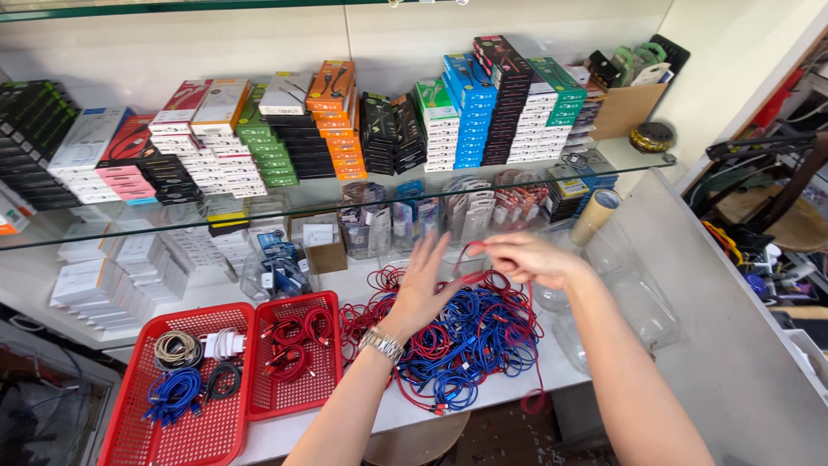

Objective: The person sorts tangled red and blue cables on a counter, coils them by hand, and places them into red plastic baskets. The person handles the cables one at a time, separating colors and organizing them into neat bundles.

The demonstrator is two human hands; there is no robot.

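Observation:
My right hand (pixel 528 259) is raised over the counter and pinches a red cable (pixel 473 276) that loops down from its fingers. My left hand (pixel 423 289), with a metal watch on the wrist, has its fingers spread and its palm against the same red cable. Below both hands lies a tangled heap of blue and red cables (pixel 466 336) on the white counter (pixel 414 412). Left of the heap, a small red basket (pixel 297 354) holds coiled red cables. A larger red basket (pixel 177 388) holds white, beige, black and blue cables.
A glass shelf (pixel 345 194) carries stacks of coloured boxes. More boxes and packaged goods stand beneath it. A roll of tape (pixel 597 216) and clear plastic containers (pixel 638 302) sit to the right. A round stool (pixel 414 440) stands under the counter edge.

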